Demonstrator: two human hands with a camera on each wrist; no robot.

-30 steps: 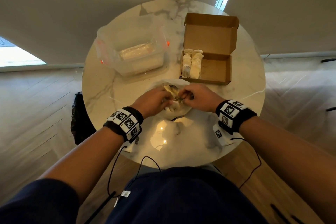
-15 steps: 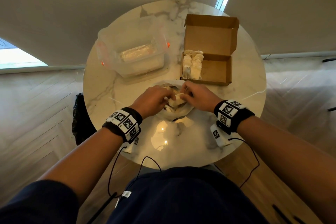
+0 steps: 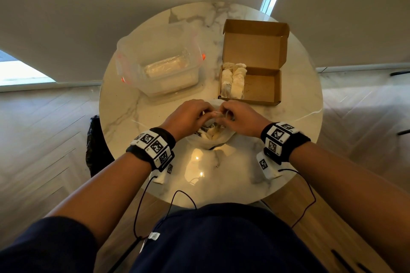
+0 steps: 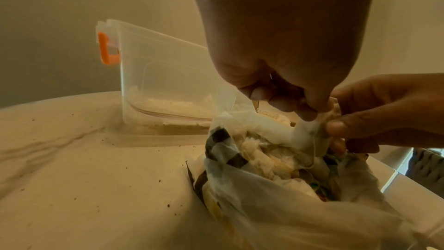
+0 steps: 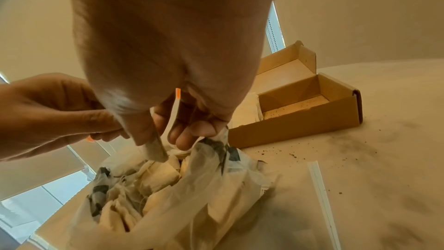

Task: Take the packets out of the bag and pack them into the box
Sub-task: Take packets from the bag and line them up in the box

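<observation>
The bag [image 3: 218, 139], a crumpled translucent white plastic one with dark printed patches, lies open on the round marble table [image 3: 124, 104], at the near middle; all positions below are referenced to it. Loose pale packets [image 5: 165, 174] are heaped inside its mouth.

Directly above the bag's mouth, both hands work together. The left hand [image 3: 188, 115] has its fingers curled, thumb and fingertips pinching the top of one pale packet [image 4: 305, 134] that stands partly out of the heap. The right hand [image 3: 240, 117] also has its fingers curled: thumb and forefinger pinch the same packet from the other side, seen in the right wrist view as a greyish tab [image 5: 155, 148] below the thumb, while a thin white strip with an orange tip [image 5: 176, 109] runs between its fingers. Whether the lower fingers also grip the bag's rim cannot be told.

Dark crumbs [image 5: 291, 154] lie scattered on the table to the right of the bag, and a narrow white strip [image 5: 321, 195] lies flat there as well.

Beyond the bag, to the right, stands the cardboard box [image 3: 264, 86] with its lid flipped up and back; two pale packets [image 3: 233, 81] lie side by side against its left wall, the rest of its floor bare. Beyond the bag, to the left, stands a clear plastic tub [image 3: 159, 66] with orange clips.
</observation>
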